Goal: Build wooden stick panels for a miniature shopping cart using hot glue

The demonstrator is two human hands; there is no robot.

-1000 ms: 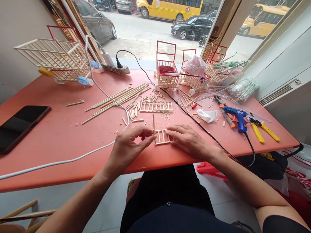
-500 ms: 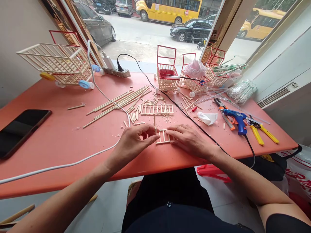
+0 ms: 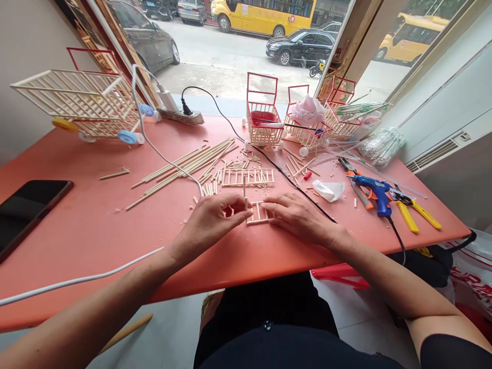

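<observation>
A small ladder-like frame of pale wooden sticks [image 3: 259,221] lies flat near the table's front edge. At its left end a short wooden stick [image 3: 244,185] stands upright, pinched between the thumb and fingers of my left hand [image 3: 215,218]. My right hand [image 3: 298,218] grips the frame's right end, fingers over the top, hiding that end. Just beyond my hands lies a longer ladder-like stick frame [image 3: 248,177], with short cut pieces [image 3: 209,188] scattered about it.
Long sticks [image 3: 188,169] lie at the left, near a white cable [image 3: 154,146] and a phone [image 3: 33,212]. A blue glue gun [image 3: 372,192] and yellow-handled pliers [image 3: 417,212] lie right. Miniature stick carts [image 3: 265,120] stand behind. A black cord [image 3: 284,174] crosses the table.
The view has shifted slightly. Both hands keep nearly the same place on the stick and the small frame, and the upright stick stays at the left end.
</observation>
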